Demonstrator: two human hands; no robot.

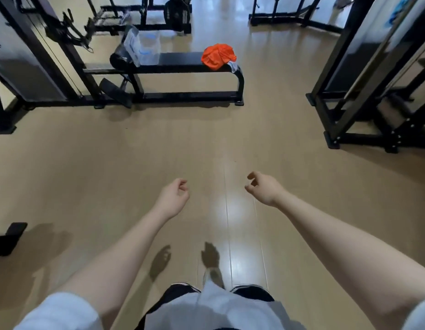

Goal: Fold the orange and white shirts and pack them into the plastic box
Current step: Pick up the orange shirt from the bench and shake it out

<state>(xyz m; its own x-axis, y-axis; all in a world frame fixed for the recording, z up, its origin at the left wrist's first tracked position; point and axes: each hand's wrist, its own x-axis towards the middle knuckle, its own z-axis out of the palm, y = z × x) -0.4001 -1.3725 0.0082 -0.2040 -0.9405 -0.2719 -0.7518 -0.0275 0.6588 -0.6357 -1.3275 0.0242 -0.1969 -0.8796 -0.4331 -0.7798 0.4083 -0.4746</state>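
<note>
Hanging loosely curled and holding nothing, the left hand (pixel 173 197) and right hand (pixel 263 188) are reaching forward. Well ahead of both, the crumpled orange shirt (pixel 218 55) is lying on the bench (pixel 182 63), the plastic box (pixel 144 47) standing left of it; white fabric (pixel 233 65), probably the second shirt, is peeking out beneath. Approaching squarely should be letting both hands lift the orange shirt by its shoulders.

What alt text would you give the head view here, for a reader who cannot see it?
Both hands, left hand and right hand, hang empty with loosely curled fingers over a tan floor. Ahead, a black bench carries a crumpled orange shirt at its right end and a clear plastic box at its left end, with gym frames on either side.
</note>
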